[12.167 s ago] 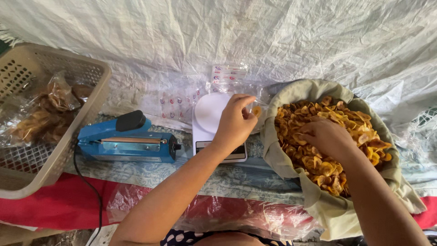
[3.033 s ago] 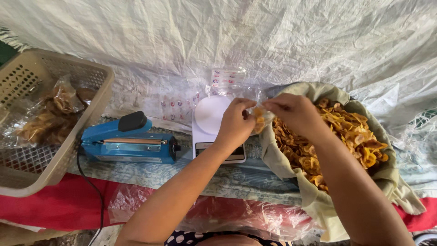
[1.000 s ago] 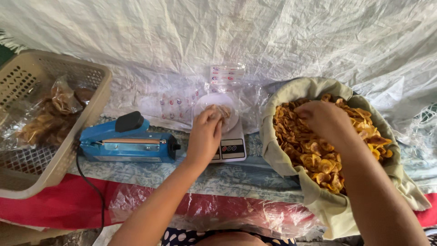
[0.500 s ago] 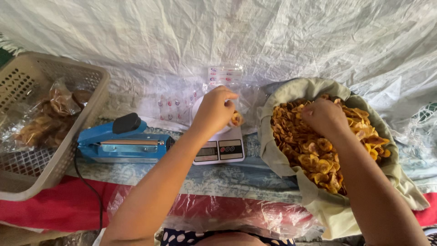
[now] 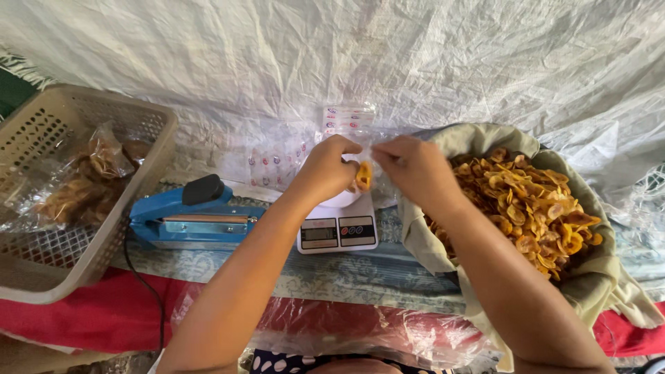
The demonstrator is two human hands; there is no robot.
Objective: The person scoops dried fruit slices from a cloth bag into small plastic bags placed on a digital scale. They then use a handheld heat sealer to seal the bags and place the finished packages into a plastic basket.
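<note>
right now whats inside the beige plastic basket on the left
The basket holds clear sealed bags of brown chips, piled toward its far side. Part of its mesh floor shows bare in front. Whatever lies beneath the bags is covered.

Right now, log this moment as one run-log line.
left hand: holds small clear bag with chips above white scale | right hand: at bag mouth | chips sack: right | blue sealer, basket: left
</note>
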